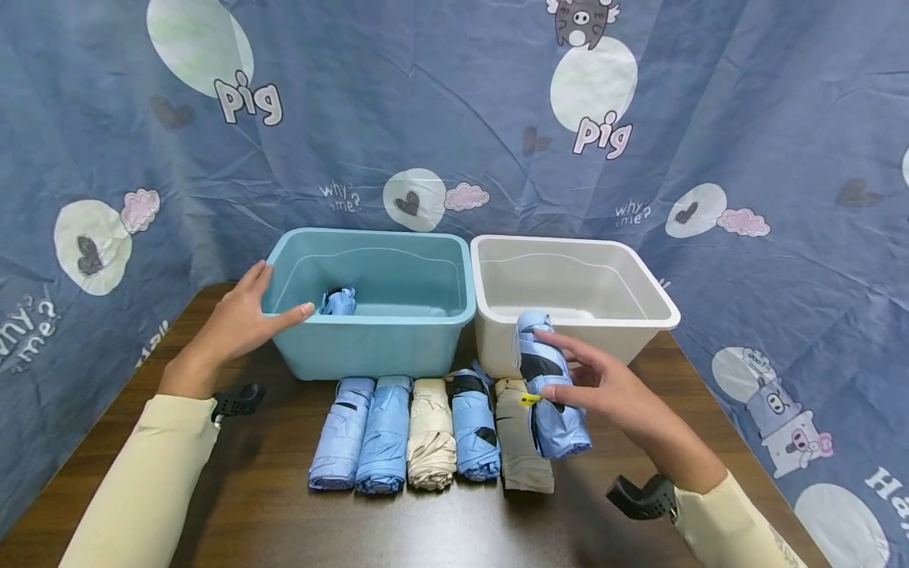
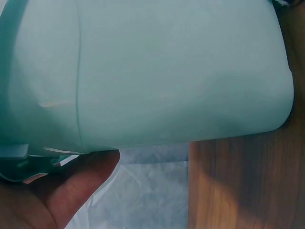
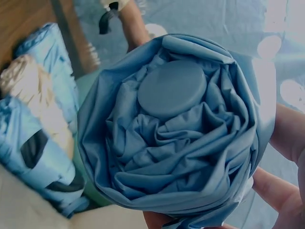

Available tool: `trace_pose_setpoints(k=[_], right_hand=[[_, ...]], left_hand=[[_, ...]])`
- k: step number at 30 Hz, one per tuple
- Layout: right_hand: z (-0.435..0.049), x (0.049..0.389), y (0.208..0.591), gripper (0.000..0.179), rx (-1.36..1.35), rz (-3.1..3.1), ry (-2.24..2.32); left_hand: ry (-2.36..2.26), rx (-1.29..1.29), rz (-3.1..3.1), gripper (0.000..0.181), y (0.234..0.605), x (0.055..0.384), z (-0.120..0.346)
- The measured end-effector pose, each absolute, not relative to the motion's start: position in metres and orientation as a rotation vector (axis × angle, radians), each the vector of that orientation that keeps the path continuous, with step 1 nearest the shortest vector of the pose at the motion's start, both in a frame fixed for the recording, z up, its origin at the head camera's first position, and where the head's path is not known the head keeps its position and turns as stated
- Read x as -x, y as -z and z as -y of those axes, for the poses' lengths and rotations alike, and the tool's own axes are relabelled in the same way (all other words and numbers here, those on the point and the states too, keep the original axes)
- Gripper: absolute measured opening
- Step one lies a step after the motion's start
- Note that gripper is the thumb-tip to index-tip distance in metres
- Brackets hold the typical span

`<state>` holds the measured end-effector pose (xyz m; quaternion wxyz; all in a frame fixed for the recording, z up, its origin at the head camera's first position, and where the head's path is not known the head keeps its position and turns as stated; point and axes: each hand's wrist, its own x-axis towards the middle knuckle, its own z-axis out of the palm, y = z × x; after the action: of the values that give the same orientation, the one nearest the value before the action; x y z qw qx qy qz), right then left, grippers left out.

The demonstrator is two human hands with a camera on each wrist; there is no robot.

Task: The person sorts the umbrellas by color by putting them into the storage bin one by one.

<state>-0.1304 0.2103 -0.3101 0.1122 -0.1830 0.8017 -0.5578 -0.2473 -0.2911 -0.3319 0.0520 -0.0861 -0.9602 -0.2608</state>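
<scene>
Holding a blue folded umbrella [image 1: 550, 381] before the white bin [image 1: 491, 347]

Pinched from its right side by the right grip [image 1: 604, 385], with the thumb across the near face and fingers touching higher up. Raised above the tabletop [image 1: 426, 536], overlapping the white bin's front rim in the head view. Pointing with the upper end toward the tabletop's rear edge and the lower end toward its front edge, with the long axis slanted slightly, low end to the right. Showing to the right wrist camera an end of gathered cloth with a round blue cap [image 3: 172, 88].

Showing just beside it: a yellow tag [image 1: 529, 399].

Lying in a row below, from right to left: a grey umbrella [image 1: 521, 442], a black-banded blue umbrella [image 1: 474, 414], a cream umbrella [image 1: 430, 430], a light blue umbrella [image 1: 383, 434] and a lavender-blue umbrella [image 1: 342, 434]. Laid with long axes nearly parallel, running from the bins toward the front edge, with gathered ends facing that edge.

Resting at the front left corner of the teal bin [image 1: 369, 347]: the left grip [image 1: 237, 312], with thumb stretched over the front rim and fingers extended along the left side.

Lying inside near that corner: a partly hidden blue umbrella [image 1: 339, 301].

Hung behind the tabletop's rear edge: a printed blue backdrop [image 1: 454, 95].
</scene>
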Motion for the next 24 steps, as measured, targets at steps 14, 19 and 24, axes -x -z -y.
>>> trace_pose_setpoints(k=[14, 19, 24], right_hand=[[-0.176, 0.158, 0.287, 0.062, 0.427, -2.352, 1.656], [-0.161, 0.172, 0.279, 0.061, 0.407, -2.357, 1.673], [-0.145, 0.188, 0.27, 0.062, 0.404, -2.332, 1.717]], left_hand=[[0.775, 0.259, 2.936, 0.11, 0.334, 0.246, 0.29], [0.773, 0.262, 2.931, 0.109, 0.331, 0.246, 0.29], [0.766, 0.252, 2.937, 0.109, 0.33, 0.245, 0.29]])
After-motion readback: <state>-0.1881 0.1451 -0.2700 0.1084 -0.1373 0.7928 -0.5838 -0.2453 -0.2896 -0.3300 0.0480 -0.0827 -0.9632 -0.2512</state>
